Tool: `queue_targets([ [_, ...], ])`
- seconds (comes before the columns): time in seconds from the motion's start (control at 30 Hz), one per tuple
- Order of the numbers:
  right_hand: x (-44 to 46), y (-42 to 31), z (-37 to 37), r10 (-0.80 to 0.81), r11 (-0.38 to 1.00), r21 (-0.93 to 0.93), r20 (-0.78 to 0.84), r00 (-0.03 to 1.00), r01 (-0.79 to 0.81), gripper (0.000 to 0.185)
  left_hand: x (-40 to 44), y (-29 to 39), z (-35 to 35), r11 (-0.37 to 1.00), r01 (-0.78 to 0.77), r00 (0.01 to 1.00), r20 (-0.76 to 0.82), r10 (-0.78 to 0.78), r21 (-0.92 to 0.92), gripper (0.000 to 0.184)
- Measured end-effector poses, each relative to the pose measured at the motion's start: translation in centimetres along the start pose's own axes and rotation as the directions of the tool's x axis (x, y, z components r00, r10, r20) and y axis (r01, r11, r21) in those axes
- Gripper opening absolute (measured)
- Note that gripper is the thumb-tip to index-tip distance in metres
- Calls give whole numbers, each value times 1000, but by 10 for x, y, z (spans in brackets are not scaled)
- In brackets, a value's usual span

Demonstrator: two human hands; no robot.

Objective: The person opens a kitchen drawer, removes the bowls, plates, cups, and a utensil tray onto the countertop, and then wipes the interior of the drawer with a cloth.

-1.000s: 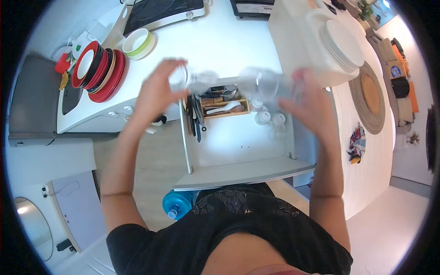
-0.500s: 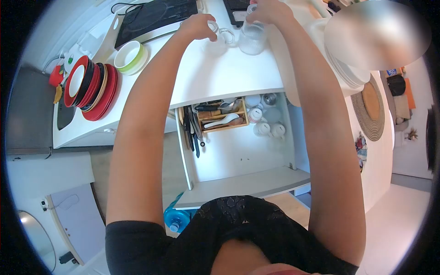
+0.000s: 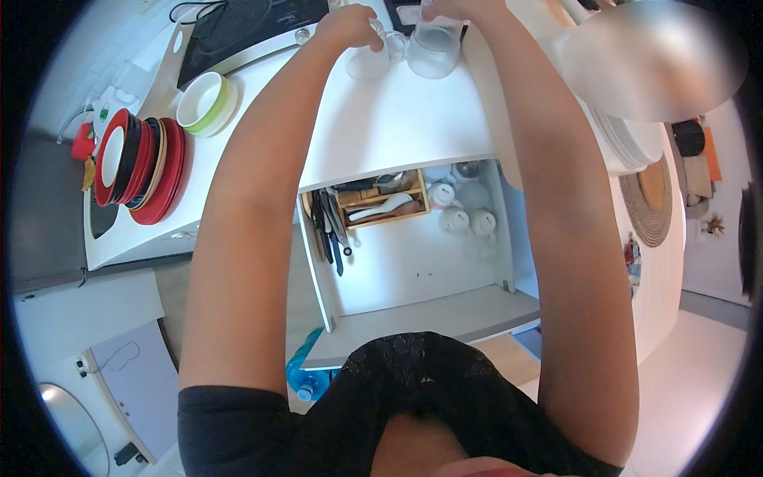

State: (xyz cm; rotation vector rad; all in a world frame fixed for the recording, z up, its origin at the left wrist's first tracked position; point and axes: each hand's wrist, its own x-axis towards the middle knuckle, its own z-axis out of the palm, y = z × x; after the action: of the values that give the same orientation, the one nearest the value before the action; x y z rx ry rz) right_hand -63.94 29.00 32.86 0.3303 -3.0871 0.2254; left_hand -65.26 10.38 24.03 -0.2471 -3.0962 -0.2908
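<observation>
closest to the view, the black short-sleeved shirt is covering the person's upper body, and a blue plastic bottle is showing beside it, under the drawer front. the white drawer is standing open before the person. inside, the dark-handled utensils are lying along the left wall, just beside a light wooden tray which is holding more utensils. to the right of this tray, small white-topped containers are sitting in a group.

behind the drawer, the white table is carrying, on the left, a stack of red and black dishes and a green and white bowl. on the right, white round plates are leaning together.

farther away, two glass things are standing side by side on the table: a smooth clear glass vessel and a ribbed clear glass jug. a glass handle is showing between them. the left hand is holding the smooth one, its fingers curving around the upper part. the right hand is reaching to the top of the ribbed one; the picture edge is cutting this hand, so i cannot tell how its fingers are closing. beyond the left hand, a black flat stove is resting.
</observation>
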Motion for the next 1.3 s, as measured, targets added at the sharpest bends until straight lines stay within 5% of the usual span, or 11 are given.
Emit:
queue_targets([
  [0.1, -8, -1, 7, -24, 999, -33, -93, 995, 21, 59, 12, -18, 18, 998, -45, 997, -63, 47, 39, 63],
  [0.17, -29, -7, 9, -64, 998, -19, -300, 952, 61, 55, 11, -26, 26, 974, -110, 993, -68, 98, -197, 98],
  [0.2, -52, -7, 9, -75, 996, 10, -397, 915, 86, 54, -24, 10, 2, 996, 75, 983, -162, -83, -55, 99],
  [0.23, -78, 0, 15, -217, 958, 63, -484, 848, 281, 54, -38, 10, 10, 989, -134, 910, -402, 97, -66, 87],
  [0.33, -193, 10, 44, -146, 935, 311, -102, 984, 171, 27, -122, 59, 15, 914, -384, 741, -636, 217, -134, 60],
  [0.37, -218, 24, 68, -167, 927, 344, 21, 986, 149, 22, -147, 65, 50, 951, -254, 848, -513, 131, -176, 49],
  [0.47, -279, 100, 167, 5, 909, 395, 308, 952, -133, 21, -216, 97, 115, 796, -513, 843, -363, 396, -323, 32],
  [0.6, -319, 189, 274, 310, 906, 15, 656, 688, -423, 46, -251, 130, 217, 840, -374, 905, 41, 423, -393, 46],
  [0.73, -353, 195, 350, 395, 893, -73, 603, 693, -444, 71, -238, 167, 295, 906, -272, 872, 315, 374, -324, 54],
  [0.83, -364, 181, 367, 380, 912, -128, 616, 690, -389, 89, -232, 184, 350, 902, -380, 864, 269, 426, -207, 57],
  [1.3, -338, 147, 283, 291, 952, -149, 711, 640, -268, 69, -251, 171, 355, 909, -308, 836, 376, 400, -282, 43],
])
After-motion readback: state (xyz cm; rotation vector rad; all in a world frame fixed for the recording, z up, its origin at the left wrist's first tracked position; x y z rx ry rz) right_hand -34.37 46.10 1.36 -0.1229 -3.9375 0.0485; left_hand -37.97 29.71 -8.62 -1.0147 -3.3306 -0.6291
